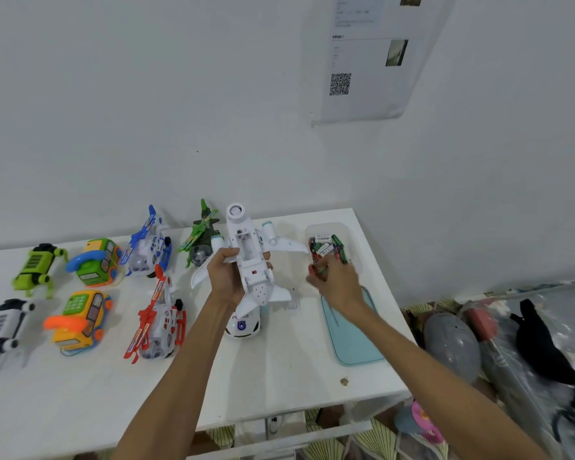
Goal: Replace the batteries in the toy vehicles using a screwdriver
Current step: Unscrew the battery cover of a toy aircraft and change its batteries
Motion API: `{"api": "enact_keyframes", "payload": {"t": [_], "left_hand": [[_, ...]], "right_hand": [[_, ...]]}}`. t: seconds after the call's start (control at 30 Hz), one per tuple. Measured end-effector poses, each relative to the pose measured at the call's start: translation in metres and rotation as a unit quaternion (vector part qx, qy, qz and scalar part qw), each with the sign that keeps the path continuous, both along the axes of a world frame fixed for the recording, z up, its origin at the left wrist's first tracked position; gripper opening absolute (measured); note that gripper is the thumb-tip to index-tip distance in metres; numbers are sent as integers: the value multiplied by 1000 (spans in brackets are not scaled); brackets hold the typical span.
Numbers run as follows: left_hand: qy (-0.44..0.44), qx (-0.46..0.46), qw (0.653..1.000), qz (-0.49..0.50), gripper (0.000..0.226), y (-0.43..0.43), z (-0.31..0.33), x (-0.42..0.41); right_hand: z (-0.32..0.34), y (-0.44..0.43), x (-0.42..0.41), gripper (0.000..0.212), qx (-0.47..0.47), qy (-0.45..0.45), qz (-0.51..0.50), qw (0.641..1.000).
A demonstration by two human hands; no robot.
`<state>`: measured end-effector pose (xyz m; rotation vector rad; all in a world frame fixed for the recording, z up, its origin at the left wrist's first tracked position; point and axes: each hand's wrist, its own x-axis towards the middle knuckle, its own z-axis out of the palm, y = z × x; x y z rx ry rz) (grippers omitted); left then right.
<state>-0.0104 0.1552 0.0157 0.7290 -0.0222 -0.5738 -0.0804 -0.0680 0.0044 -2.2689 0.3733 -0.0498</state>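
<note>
Above the white counter (279, 366), the left hand (226, 277) clasps the belly-up white toy plane (251, 260), while the right hand (336, 282) pinches batteries (326, 249) at the clear tub (342, 230). A car beneath reads "POLICE" (243, 325).

The smooth white plastic toy airplane (251, 260) is showing a slightly glossy underside. The clear, faintly frosted plastic tub (326, 229) is letting its batteries (326, 249) show through, their wrappers looking glossy. The flat pale teal plastic lid (352, 336) is looking smooth and matt. The white table (279, 370) is showing a smooth, matt painted surface with one small brown chip. The red-and-white plastic toy helicopter (161, 318) is glinting at its clear dome. The white paper sheet (369, 58) on the wall is lying matt and slightly curled.
</note>
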Motion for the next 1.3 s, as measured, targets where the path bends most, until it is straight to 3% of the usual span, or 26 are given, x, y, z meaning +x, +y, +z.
{"api": "enact_keyframes", "payload": {"t": [0.2, 0.37, 0.57, 0.77, 0.83, 1.0, 1.1, 1.17, 1.3], "left_hand": [[0, -2, 1000, 7, 62, 7, 3, 1], [12, 7, 1000, 3, 64, 4, -2, -3], [28, 9, 1000, -10, 68, -3, -2, -3], [23, 14, 999, -18, 63, -1, -3, -1], [30, 16, 999, -14, 62, -2, -4, -2], [45, 23, 999, 0, 63, -8, -4, -7], [77, 41, 996, 21, 52, -14, -1, -13], [98, 62, 992, 50, 33, -16, 2, -17], [126, 49, 990, 48, 25, -24, 9, -27]], "right_hand": [[-46, 39, -11, 28, -158, 30, 52, 986], [-57, 40, -10, 30, -218, 35, 59, 973], [-57, 33, -9, 26, -199, 8, 49, 979], [-27, 1, -2, 5, -120, -88, -9, 989], [-17, -21, 10, 8, -92, -82, -34, 992], [-12, -63, 55, 24, -156, -6, -20, 988], [-14, -68, 77, 29, -172, 20, 24, 985], [-13, -64, 89, 32, -163, 18, 70, 984], [-19, -54, 108, 34, -187, 30, 122, 974]]}}
